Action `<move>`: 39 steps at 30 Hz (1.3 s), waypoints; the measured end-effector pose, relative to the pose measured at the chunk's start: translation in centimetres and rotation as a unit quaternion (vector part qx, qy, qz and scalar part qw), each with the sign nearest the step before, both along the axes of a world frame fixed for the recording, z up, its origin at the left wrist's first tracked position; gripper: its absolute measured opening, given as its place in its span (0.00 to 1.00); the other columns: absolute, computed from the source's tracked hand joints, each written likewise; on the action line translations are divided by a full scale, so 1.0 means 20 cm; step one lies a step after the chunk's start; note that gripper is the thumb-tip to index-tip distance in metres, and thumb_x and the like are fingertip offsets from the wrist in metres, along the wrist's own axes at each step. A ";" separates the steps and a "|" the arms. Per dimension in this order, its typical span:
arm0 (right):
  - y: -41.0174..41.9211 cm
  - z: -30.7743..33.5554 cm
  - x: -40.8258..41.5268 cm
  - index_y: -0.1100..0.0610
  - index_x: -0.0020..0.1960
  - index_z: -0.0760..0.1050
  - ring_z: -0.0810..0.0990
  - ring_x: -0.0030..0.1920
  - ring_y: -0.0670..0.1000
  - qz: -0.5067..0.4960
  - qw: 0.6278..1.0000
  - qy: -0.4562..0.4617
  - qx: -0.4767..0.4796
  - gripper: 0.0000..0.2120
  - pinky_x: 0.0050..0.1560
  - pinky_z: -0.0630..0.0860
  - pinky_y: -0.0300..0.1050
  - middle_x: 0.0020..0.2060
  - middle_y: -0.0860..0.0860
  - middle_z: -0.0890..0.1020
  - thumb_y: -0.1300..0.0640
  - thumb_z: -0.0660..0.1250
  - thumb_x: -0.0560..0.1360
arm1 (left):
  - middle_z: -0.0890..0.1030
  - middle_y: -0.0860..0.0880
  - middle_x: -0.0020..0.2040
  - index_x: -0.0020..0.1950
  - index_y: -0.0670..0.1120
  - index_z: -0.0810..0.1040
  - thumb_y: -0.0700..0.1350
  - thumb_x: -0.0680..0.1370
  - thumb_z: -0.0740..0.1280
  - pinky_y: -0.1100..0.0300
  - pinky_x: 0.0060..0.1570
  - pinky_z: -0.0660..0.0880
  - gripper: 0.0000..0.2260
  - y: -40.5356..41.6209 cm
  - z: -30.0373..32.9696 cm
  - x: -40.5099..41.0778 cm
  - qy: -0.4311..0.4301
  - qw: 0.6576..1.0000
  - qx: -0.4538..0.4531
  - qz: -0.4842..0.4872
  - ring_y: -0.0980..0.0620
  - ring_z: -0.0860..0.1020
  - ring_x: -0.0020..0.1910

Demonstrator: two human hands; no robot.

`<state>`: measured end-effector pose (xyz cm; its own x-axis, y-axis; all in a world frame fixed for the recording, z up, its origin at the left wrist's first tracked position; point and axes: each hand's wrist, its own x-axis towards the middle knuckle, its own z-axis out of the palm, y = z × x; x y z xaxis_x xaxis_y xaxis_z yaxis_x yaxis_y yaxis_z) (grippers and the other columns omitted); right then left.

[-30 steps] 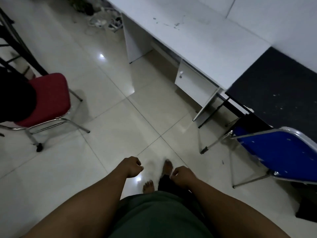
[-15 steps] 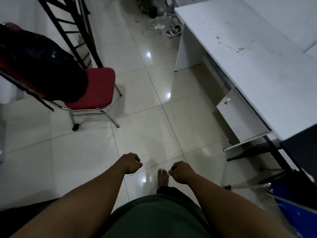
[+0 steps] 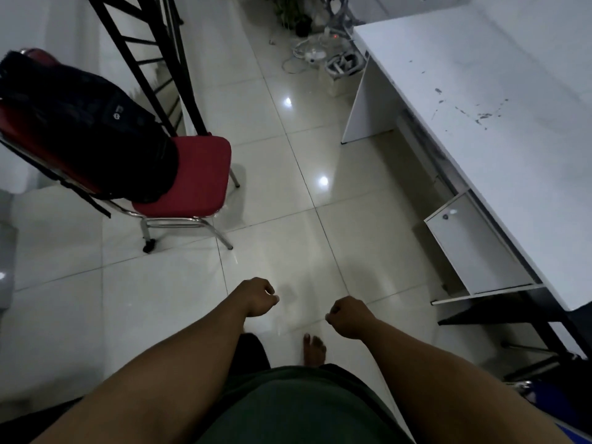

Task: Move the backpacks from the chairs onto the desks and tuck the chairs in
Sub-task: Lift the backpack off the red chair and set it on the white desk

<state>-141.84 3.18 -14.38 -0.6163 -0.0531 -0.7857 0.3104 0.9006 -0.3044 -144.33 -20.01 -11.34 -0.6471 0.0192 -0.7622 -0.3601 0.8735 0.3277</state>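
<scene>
A black backpack (image 3: 80,136) leans against the back of a red padded chair (image 3: 195,177) with chrome legs, at the upper left. A long white desk (image 3: 499,129) runs along the right, its top bare apart from dark smudges. My left hand (image 3: 258,296) and my right hand (image 3: 349,317) hang low in the middle, both curled into loose fists with nothing in them, well short of the chair. A blue chair (image 3: 557,405) shows only as a sliver at the bottom right corner.
A black metal ladder frame (image 3: 166,68) stands right behind the red chair. Cables and a power strip (image 3: 323,56) lie on the floor near the desk's far end. A white drawer unit (image 3: 474,248) hangs under the desk. Glossy tile floor (image 3: 282,238) separates chair and desk.
The view has swung left and forward: the red chair with the backpack came further into frame, and the blue chair slid out at the right. Both hands stay fisted.
</scene>
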 end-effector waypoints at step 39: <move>-1.90 0.06 -0.30 0.61 0.54 0.81 0.79 0.55 0.56 -0.296 0.954 0.045 0.018 0.16 0.55 0.79 0.48 0.52 0.56 0.83 0.51 0.63 0.77 | 0.75 0.46 0.67 0.68 0.46 0.74 0.53 0.79 0.65 0.57 0.63 0.72 0.20 -1.50 0.04 -0.76 0.021 0.935 0.017 -0.353 0.48 0.74 0.64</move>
